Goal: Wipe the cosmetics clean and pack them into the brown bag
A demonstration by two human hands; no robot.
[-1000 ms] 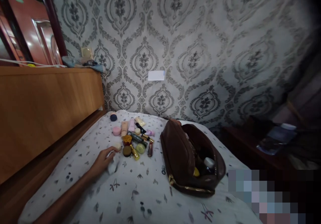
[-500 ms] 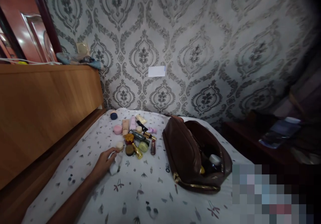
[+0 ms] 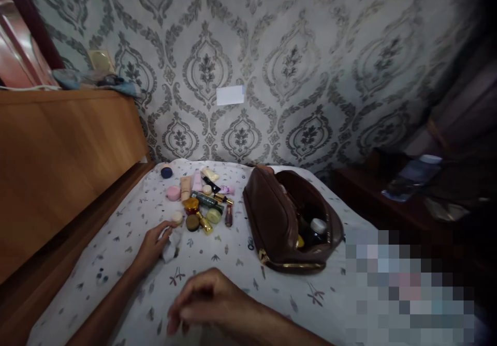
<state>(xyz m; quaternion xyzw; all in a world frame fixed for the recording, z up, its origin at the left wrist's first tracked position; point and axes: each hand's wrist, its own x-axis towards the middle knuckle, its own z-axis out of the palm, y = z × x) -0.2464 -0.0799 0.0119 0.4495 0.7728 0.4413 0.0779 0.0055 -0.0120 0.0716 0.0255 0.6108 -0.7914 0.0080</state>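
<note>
On the bedsheet, my left hand point(image 3: 153, 243) touches a small cream-coloured jar point(image 3: 177, 217) with its fingertips. A crumpled white tissue point(image 3: 171, 250) is pinched under its thumb, partly covered by the hand. My right hand point(image 3: 213, 302) is above the near part of the sheet, blurred, with loosely curved fingers apart and nothing visible in them. Beyond the left hand lie an amber jar point(image 3: 191, 205), a brown-lidded jar point(image 3: 192, 223), a gold tube point(image 3: 204, 223), a pale green jar point(image 3: 213, 215), a pink jar point(image 3: 173, 193) and a beige tube point(image 3: 186, 186).
A brown cosmetic bag point(image 3: 267, 216) stands unzipped at right, with a white-capped bottle point(image 3: 319, 228) inside. A dark blue jar point(image 3: 166, 172) sits far left. A wooden cabinet point(image 3: 70, 154) borders the bed; the patterned wall point(image 3: 267, 77) rises behind.
My right hand has come into view from below. The view has shifted, so things sit slightly further left and higher. My left hand stays at the cream jar and tissue.
</note>
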